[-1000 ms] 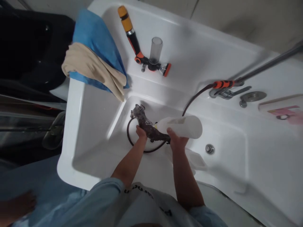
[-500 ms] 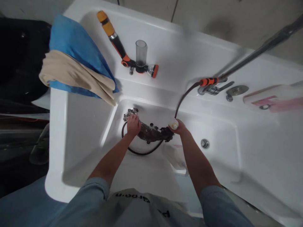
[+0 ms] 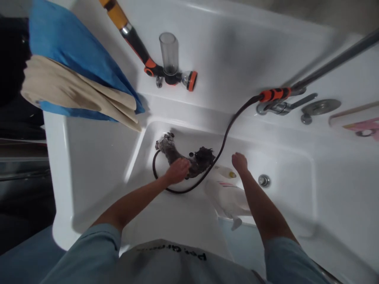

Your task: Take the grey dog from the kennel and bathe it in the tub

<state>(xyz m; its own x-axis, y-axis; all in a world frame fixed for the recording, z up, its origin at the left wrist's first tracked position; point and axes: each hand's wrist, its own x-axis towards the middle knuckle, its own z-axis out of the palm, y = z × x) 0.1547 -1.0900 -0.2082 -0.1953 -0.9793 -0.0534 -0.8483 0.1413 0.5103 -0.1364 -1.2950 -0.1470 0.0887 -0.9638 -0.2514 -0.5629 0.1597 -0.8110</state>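
A small dark dog [image 3: 195, 165], wet and patched with white lather, is in the white tub. Its dark curly head is at the right end, beside the hose. My left hand [image 3: 179, 170] is closed against the dog's back, its fingertips partly hidden. My right hand [image 3: 239, 162] hovers over the tub to the right of the dog, fingers curled in, with nothing visible in them. Between that hand and the dog lies a pale bottle with a yellow tip [image 3: 226, 172]. A larger translucent bottle [image 3: 226, 195] is just below it, near my right forearm.
A brown hose [image 3: 227, 128] loops around the dog from an orange-and-black connector [image 3: 275, 94] by the tap. A spray gun with a clear cup [image 3: 169, 55] lies on the back ledge. Blue and beige towels [image 3: 79, 88] hang over the left rim. A drain [image 3: 264, 180] is at right.
My right hand has let go of the yellow-tipped bottle and moved right. My left hand has slid right along the dog toward its middle. The view has moved closer.
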